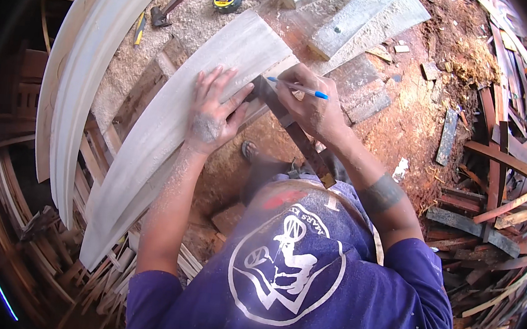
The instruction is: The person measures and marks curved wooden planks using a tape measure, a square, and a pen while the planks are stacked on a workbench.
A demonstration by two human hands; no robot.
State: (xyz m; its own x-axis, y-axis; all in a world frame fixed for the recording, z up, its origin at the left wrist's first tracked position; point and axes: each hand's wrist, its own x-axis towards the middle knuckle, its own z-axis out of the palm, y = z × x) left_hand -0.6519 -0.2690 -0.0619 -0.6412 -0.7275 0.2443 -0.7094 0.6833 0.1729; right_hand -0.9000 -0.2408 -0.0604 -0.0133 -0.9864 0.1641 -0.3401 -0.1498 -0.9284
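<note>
A pale, curved wooden board (155, 117) lies diagonally in front of me, dusted with sawdust. My left hand (213, 113) rests on it, fingers spread and pressed to its face. Near the board's right edge, my right hand (316, 103) is closed around a pen (298, 88) with blue ends. Beneath that hand runs a dark, long straight tool (306, 146), perhaps a square, reaching from the board's edge toward my shirt. Its upper end sits close to my left fingertips. Whether my right fingers also touch this tool, I cannot tell.
More curved boards (86, 80) stand at the left. Beyond the board lie a tape measure (228, 0), a hammer (162, 16) and a yellow cutter knife (139, 29). Thick wood blocks (350, 28) sit at the far side. Scrap strips (496, 160) pile up on the right.
</note>
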